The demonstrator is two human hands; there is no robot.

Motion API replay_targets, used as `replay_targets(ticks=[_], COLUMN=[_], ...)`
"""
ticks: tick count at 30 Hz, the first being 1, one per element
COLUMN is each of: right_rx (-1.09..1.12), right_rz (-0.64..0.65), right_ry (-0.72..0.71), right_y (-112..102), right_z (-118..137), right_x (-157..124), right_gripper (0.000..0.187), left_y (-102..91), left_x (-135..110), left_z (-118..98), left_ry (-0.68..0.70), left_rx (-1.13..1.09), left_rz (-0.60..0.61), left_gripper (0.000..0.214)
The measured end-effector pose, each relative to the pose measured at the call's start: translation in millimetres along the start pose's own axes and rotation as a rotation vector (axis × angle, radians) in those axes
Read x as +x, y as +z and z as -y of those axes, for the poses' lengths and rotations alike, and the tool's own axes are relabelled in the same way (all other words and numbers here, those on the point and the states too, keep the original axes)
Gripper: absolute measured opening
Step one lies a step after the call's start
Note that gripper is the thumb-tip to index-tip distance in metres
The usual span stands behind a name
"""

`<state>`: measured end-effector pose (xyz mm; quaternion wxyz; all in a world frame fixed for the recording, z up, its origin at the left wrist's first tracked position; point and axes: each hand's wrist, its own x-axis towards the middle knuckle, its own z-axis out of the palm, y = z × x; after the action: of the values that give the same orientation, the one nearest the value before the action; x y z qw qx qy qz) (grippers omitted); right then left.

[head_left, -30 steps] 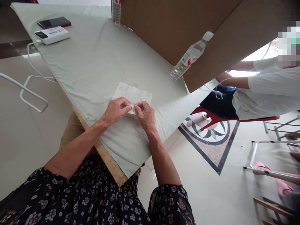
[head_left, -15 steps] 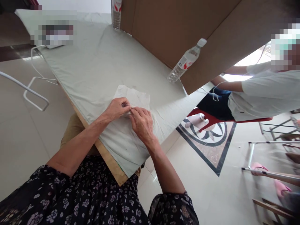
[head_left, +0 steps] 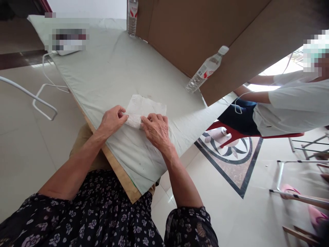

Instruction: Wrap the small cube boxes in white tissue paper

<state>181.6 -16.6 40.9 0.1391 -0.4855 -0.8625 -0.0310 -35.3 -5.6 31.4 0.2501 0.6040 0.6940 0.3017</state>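
1. The cloth-covered surface (head_left: pixel 102 68) spreads out, one corner towards the person.
2. Near that corner lies the thin white sheet (head_left: pixel 147 105), a folded-looking band along its near edge — working that band seems the step in hand.
3. The right hand (head_left: pixel 156 131) rests at the band's right part, the left hand (head_left: pixel 112 120) at its left end.
4. Fingers are bent on both — whether they pinch, I cannot tell. The next move calls for light, even pressure.
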Motion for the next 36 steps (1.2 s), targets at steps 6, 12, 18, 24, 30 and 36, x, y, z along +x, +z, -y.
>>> replay_targets(ticks=[6,12,18,24,30,36], right_rx=[-0.064,-0.069,-0.077,-0.054,-0.001,0.091], right_rz=[0.079,0.165,0.194,0.258,0.263,0.216], right_ry=[-0.067,-0.098,-0.104,-0.112,-0.044,0.011], right_y=[-12,-23,-25,-24,-21,-24], right_z=[0,3,3,0,-1,1], right_x=[7,17,23,33,34,24], right_gripper=[0.021,0.024,0.024,0.026,0.035,0.052], left_y=[-8.9,5.0,1.5,11.1,28.9,31.7], left_x=[-1,17,19,7,7,5], left_z=[-5,-7,-7,-26,-37,-47], left_ry=[-0.086,-0.094,-0.029,-0.082,-0.095,-0.049], left_rx=[0.145,0.192,0.091,-0.354,-0.568,-0.465], left_rz=[0.079,0.065,0.162,0.125,0.126,0.151], left_gripper=[0.062,0.037,0.031,0.015,0.006,0.011])
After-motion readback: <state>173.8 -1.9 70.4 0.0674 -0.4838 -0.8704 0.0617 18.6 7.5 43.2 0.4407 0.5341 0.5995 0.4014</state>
